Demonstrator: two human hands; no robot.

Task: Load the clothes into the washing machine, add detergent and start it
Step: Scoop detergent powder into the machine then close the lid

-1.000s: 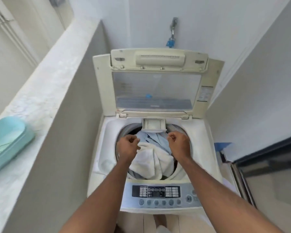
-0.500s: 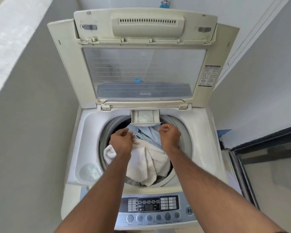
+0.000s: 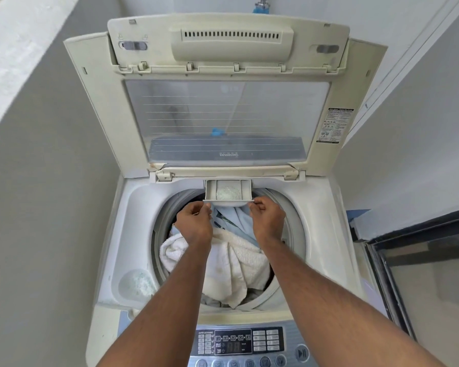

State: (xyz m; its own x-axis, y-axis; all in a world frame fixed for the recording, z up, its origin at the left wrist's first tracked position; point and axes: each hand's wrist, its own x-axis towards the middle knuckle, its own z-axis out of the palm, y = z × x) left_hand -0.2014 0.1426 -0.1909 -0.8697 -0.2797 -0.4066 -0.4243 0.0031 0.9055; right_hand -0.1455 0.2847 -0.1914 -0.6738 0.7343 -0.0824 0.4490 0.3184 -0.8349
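— Cream plastic, yellowed at the edges: what is pictured?

— A top-loading washing machine (image 3: 326,234) with its lid (image 3: 223,102) folded upright against the rear wall. A person's left hand (image 3: 195,225) and right hand (image 3: 268,221) each pinch a front corner of the detergent drawer (image 3: 227,193), which juts over the back rim of the drum. Pale granules lie in its middle compartment.

— And the laundry?

— A white towel (image 3: 233,263) and light-blue clothes (image 3: 239,217) fill the drum opening, just under both wrists.

— Room to move?

— Tight. A grey wall (image 3: 51,207) hugs the machine's left side; a dark-framed glass door (image 3: 421,274) stands close on the right.

— Any lettering?

— A faint "LG" mark on the lid's window and a warning label (image 3: 334,125) on its right frame, too small to read. The control panel (image 3: 239,343) shows "88".
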